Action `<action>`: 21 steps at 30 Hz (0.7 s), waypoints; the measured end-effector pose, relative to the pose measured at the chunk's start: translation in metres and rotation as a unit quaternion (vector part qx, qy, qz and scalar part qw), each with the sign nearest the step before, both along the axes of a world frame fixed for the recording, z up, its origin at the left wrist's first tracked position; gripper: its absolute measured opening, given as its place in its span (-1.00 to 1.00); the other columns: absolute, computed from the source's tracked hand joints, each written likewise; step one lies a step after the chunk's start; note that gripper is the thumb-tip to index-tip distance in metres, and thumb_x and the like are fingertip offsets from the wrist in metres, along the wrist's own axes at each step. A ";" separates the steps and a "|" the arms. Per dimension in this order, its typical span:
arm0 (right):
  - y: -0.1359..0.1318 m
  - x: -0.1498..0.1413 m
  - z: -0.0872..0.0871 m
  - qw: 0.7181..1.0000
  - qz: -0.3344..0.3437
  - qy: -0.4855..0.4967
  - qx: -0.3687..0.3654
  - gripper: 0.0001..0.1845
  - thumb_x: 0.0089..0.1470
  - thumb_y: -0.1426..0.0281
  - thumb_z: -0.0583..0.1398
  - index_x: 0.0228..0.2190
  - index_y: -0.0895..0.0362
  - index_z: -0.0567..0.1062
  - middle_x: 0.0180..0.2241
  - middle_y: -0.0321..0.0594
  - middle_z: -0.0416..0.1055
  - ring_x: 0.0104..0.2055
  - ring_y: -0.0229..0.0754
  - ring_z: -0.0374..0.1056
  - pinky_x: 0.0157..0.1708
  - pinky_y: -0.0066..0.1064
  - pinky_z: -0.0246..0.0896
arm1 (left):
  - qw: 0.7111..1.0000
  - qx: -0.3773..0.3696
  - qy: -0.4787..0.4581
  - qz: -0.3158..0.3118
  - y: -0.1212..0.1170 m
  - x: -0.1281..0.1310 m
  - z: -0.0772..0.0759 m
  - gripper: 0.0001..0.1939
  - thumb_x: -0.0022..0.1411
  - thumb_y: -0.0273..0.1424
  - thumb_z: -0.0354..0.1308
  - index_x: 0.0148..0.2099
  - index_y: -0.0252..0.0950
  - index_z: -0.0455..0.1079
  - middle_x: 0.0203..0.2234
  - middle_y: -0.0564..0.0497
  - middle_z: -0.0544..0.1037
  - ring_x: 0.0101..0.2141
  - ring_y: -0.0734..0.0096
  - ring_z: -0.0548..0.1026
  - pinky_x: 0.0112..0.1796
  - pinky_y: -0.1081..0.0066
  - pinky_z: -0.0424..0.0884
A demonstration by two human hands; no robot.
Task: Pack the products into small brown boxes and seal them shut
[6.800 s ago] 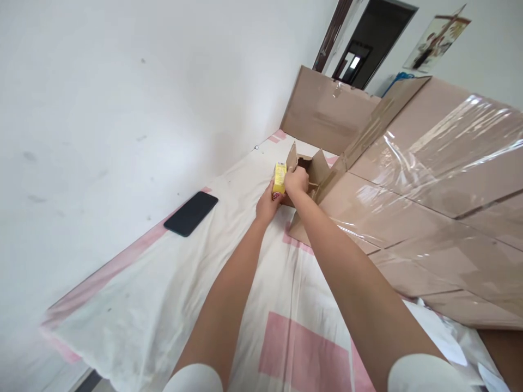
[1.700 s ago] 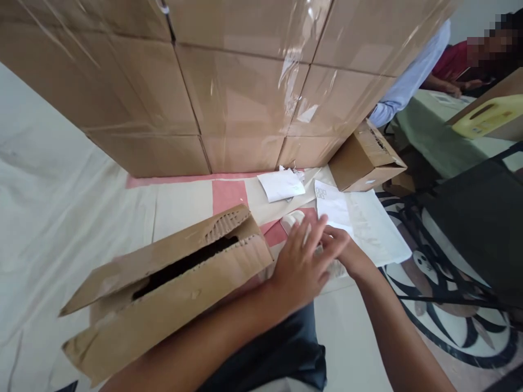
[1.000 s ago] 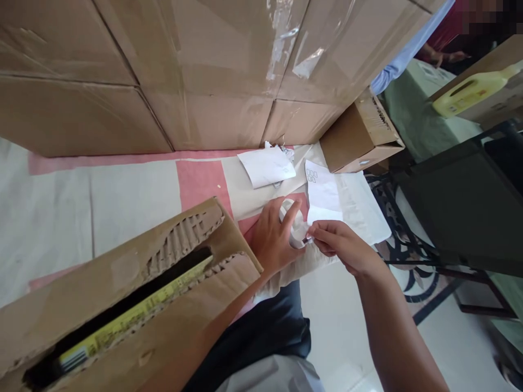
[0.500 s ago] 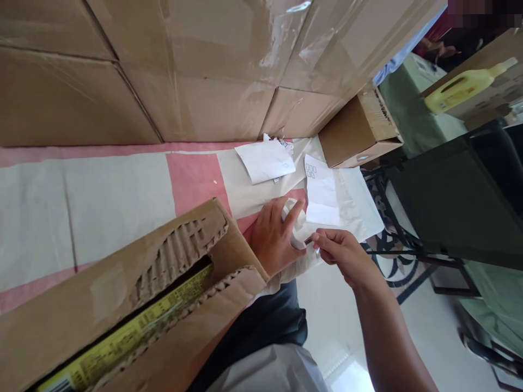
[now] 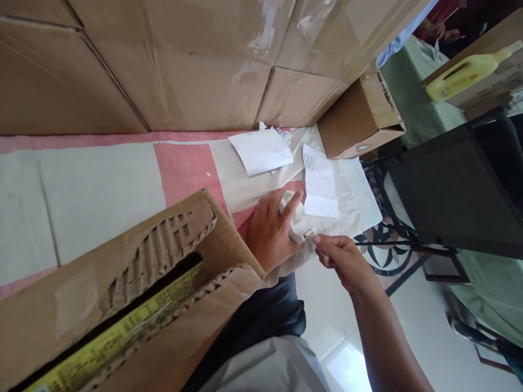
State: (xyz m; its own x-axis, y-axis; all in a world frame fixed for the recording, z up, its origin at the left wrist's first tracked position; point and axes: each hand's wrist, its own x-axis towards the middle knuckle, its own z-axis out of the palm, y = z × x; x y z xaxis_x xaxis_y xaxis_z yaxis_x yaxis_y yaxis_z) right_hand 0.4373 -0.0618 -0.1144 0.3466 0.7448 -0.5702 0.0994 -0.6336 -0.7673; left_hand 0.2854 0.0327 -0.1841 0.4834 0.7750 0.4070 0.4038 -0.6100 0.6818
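Note:
My left hand point(image 5: 269, 231) is wrapped round a white roll of tape point(image 5: 295, 218) that rests on the pink and cream cloth point(image 5: 98, 185). My right hand point(image 5: 341, 258) pinches the loose end of the tape point(image 5: 308, 234) just right of the roll. In front of my left forearm lies a torn cardboard box point(image 5: 122, 305), its flaps half closed, with yellow cartons point(image 5: 122, 340) showing through the gap.
A wall of taped cardboard boxes point(image 5: 183, 60) stands behind the cloth. Two white paper slips point(image 5: 261, 152) point(image 5: 321, 182) and a small brown box point(image 5: 359, 117) lie near my hands. A dark chair point(image 5: 453, 190), a yellow bottle point(image 5: 466, 73) and another person's sleeve point(image 5: 402, 35) are at the right.
Since 6.8 s ago I have turned away from the wall to this spot. In the last second my right hand has drawn slightly down and right from the roll; my left keeps hold.

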 end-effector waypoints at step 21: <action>-0.001 0.000 -0.024 0.996 -0.041 0.078 -0.023 -0.24 -0.12 -0.15 0.42 -0.82 0.11 0.24 -0.75 -0.42 -0.03 -0.65 -0.41 -0.17 -0.56 -0.35 -0.38 | 1.000 -0.007 0.006 -0.007 0.000 0.000 0.001 -0.13 0.15 -0.27 0.35 0.41 -0.28 0.07 0.25 -0.30 0.30 0.27 -0.10 0.30 0.25 -0.01 0.30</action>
